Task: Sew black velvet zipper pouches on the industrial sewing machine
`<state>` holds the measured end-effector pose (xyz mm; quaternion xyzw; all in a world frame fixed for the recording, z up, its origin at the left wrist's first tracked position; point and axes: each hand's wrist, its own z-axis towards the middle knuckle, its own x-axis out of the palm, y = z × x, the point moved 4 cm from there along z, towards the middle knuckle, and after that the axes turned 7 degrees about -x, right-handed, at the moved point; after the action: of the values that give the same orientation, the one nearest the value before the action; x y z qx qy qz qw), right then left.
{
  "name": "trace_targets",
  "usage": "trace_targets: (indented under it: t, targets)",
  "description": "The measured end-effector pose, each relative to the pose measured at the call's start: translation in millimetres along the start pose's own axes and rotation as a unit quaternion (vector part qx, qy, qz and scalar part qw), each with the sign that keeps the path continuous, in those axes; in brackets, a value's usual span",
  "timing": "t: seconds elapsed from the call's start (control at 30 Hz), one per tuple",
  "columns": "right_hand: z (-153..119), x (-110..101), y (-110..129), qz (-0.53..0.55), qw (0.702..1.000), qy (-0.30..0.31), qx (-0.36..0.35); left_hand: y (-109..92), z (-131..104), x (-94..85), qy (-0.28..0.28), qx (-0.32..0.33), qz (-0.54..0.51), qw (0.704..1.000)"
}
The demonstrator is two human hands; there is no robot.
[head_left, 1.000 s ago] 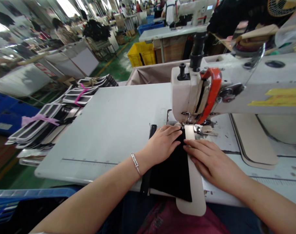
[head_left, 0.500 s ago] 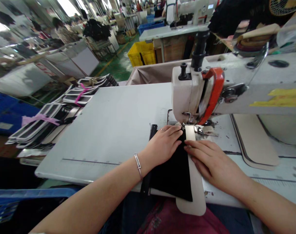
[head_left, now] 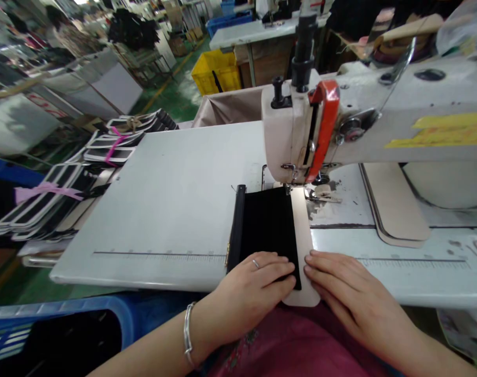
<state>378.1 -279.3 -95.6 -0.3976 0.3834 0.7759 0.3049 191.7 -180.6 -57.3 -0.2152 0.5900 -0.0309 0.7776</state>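
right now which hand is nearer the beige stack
Right. The right hand is in front and left of the beige stack; the left hand lies on the black cloth, farther left.

From the black fabric [head_left: 267,225], open tabletop [head_left: 175,199] spreads from nine to eleven o'clock, beyond a dark strip [head_left: 236,225]; the sewing machine head [head_left: 281,131] blocks twelve, and beige panels [head_left: 395,204] lie toward three.

green floor [head_left: 183,99] | yellow crate [head_left: 215,71] | white rear table [head_left: 238,34] | cardboard boxes [head_left: 178,46]
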Motion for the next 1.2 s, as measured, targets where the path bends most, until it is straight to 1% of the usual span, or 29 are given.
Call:
trace_targets:
  t: [0.07,0.17,0.3,0.43,0.5,0.6,0.7,0.77,0.83,0.97,1.07,1.13,1.2]
  targets:
    - [-4,1,3,-0.003,1.0,-0.009,-0.001,-7,-4,0.2,-0.033,0.003,0.008,0.999]
    - [-2,2,2,-0.003,1.0,-0.012,-0.002,-10,-3,0.6,-0.064,0.025,0.03,0.997]
    - [0,0,1,-0.007,1.0,-0.009,-0.013,-11,-2,4.1,-0.085,0.044,0.05,0.994]
    - [-3,2,3,-0.021,0.999,-0.004,-0.027,-13,-6,6.7,-0.103,0.043,0.056,0.992]
    - [-4,4,5,-0.028,0.998,0.009,-0.05,-12,-3,5.4,-0.093,0.036,0.047,0.994]
    - [-3,4,7,-0.023,0.996,0.025,-0.079,-2,9,0.9,-0.06,0.017,0.02,0.998]
    - [2,1,7,-0.013,0.997,0.019,-0.078,13,25,0.8,-0.031,-0.004,0.071,0.997]
    - [6,-1,6,-0.01,0.997,0.013,-0.073,24,33,5.5,-0.008,-0.019,0.112,0.993]
    - [9,-2,4,-0.007,0.998,0.015,-0.068,33,38,10.7,0.003,-0.031,0.127,0.991]
    - [13,0,-3,-0.009,0.999,0.03,-0.044,42,45,16.3,0.006,-0.031,0.146,0.989]
    - [17,2,-9,-0.009,0.999,0.042,-0.027,44,49,14.2,0.005,-0.026,0.151,0.988]
    - [20,2,-13,-0.008,0.999,0.048,-0.02,41,48,9.9,-0.01,-0.017,0.129,0.991]
    - [24,2,-17,-0.011,0.998,0.052,-0.016,38,44,5.9,-0.027,-0.01,0.08,0.996]
